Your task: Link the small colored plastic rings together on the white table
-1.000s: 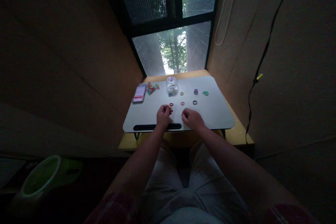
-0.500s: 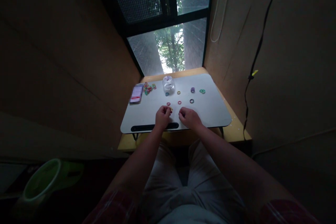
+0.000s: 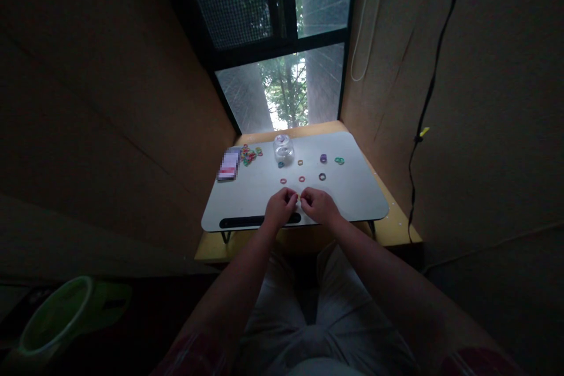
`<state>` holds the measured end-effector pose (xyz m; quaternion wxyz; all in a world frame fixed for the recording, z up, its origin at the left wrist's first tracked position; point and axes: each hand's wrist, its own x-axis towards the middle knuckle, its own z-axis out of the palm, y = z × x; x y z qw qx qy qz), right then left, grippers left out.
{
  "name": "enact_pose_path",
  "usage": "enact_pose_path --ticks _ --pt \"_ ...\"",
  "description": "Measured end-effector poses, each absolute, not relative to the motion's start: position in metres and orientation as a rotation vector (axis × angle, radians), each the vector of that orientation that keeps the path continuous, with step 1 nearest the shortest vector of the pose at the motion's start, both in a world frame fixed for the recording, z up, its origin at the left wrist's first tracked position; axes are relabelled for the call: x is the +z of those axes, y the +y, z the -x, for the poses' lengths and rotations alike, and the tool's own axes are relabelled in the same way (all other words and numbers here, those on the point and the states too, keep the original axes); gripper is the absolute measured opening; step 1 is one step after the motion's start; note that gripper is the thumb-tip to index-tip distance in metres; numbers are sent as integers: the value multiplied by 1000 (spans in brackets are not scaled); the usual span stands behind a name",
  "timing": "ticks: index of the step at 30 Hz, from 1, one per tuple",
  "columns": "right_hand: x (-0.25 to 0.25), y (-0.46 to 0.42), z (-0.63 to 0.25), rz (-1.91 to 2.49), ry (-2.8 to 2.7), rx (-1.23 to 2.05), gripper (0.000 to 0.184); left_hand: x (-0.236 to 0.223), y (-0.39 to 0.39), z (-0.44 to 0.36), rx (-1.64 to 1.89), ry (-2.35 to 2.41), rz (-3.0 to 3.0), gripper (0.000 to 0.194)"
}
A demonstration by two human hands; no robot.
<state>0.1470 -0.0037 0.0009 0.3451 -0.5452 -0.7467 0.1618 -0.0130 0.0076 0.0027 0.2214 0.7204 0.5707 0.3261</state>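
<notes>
Yellow and red, that's about all I can make out of the small bits point(image 3: 298, 197) at the fingertips, way too tiny to say what shape they are. The left hand point(image 3: 281, 207) has its thumb and finger pinched together on them, and the right hand point(image 3: 320, 206) is curled in from the other side, fingertips super close to the left ones. Can't tell if the right one has a grip on anything. Both are over the near part of a white worktop point(image 3: 356, 200), with a black strip point(image 3: 241, 222) along its near edge, partly hidden by the left arm. Just past the hands there's a loose row of little rings: a red ring point(image 3: 283, 181), a pink ring point(image 3: 302, 178) and a dark ring point(image 3: 322, 177), well apart from each other. Behind those, left to right, are a teal ring point(image 3: 281, 164), a yellow ring point(image 3: 300, 162), purple rings point(image 3: 323, 158) bunched up, and green rings point(image 3: 339, 160). A clear jar point(image 3: 283, 151) is right behind the teal one, can't tell if they touch. Over to the left is a messy multicoloured pile point(image 3: 249, 155), and beside it a flat phone-like thing point(image 3: 229, 164) with its face pixelated. The whole worktop stands on folding legs point(image 3: 225, 237) on a yellowish wooden ledge point(image 3: 399, 229), below a dark-framed window point(image 3: 286, 91) with trees outside. Green basket point(image 3: 55, 314) down low on the left, dark cord point(image 3: 429, 91) hanging on the right.
</notes>
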Motion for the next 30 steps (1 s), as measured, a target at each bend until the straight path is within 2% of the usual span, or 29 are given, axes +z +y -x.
enact_pose_path --ticks 30 --pt "1 -4 -144 1524 -1962 348 15 9 1 12 868 1536 -2019 18"
